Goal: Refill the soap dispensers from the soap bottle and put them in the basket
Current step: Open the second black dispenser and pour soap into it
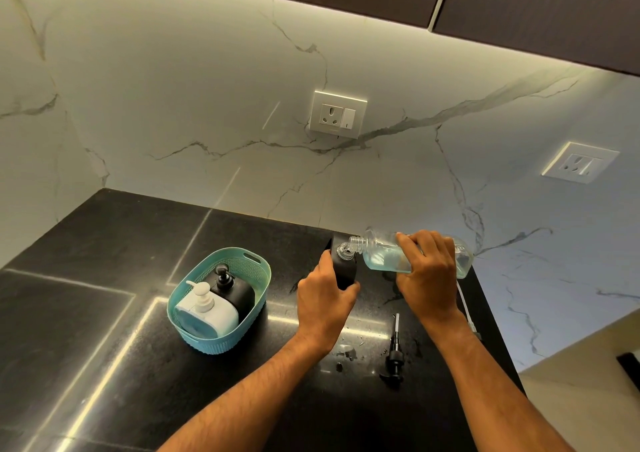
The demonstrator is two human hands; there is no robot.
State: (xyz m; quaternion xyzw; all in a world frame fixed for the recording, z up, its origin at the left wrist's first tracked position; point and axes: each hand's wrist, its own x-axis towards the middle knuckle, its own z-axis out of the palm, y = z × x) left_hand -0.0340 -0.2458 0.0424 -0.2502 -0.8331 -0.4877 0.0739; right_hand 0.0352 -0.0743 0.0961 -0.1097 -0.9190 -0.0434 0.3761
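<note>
My left hand (323,301) grips a black soap dispenser (343,264) standing on the counter, its pump off and its neck open. My right hand (427,271) holds a clear soap bottle (381,252) tipped almost level, its mouth right over the dispenser's neck. Pale blue-green liquid lies in the bottle. A teal basket (256,271) to the left holds a white dispenser (207,309) and a black dispenser (235,290), both with pumps on.
A loose black pump (394,351) lies on the black counter (104,313) near me, with small wet spots around it. A white pump tube (465,307) lies by the counter's right edge. The marble wall behind carries two sockets (337,114).
</note>
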